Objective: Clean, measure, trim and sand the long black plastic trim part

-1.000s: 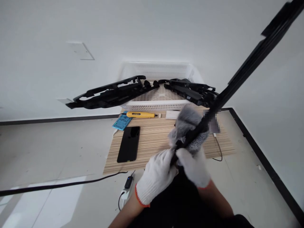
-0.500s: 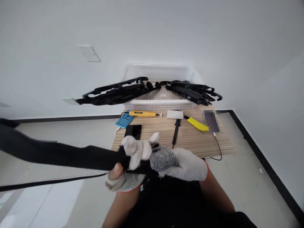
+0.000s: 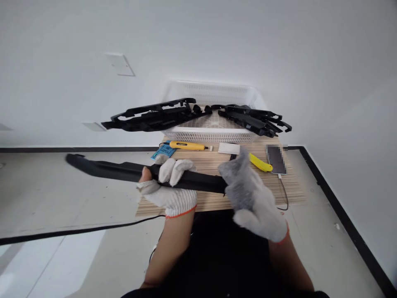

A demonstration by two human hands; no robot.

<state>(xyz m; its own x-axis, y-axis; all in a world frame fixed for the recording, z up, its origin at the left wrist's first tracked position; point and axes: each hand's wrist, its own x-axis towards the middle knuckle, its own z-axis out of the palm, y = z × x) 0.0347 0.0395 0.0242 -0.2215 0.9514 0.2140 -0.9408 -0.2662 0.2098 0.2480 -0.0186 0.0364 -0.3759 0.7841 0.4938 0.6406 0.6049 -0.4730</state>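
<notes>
Strip (image 3: 204,182) lies in the left hand (image 3: 170,196), fingers curled round it; right hand (image 3: 264,211), fingers partly hidden, clasps a cloth (image 3: 239,184) beside the strip's end.

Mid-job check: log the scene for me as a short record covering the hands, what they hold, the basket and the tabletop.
Left hand: gloved, gripping a long black strip
Right hand: gloved, holding a grey cloth at the strip's right end; exact contact unclear
Basket: white, with black parts in two groups, ends jutting past its sides
Tabletop: yellow pen-shaped tool, blue item, white block, yellow-handled tool, grey device with cable
</notes>
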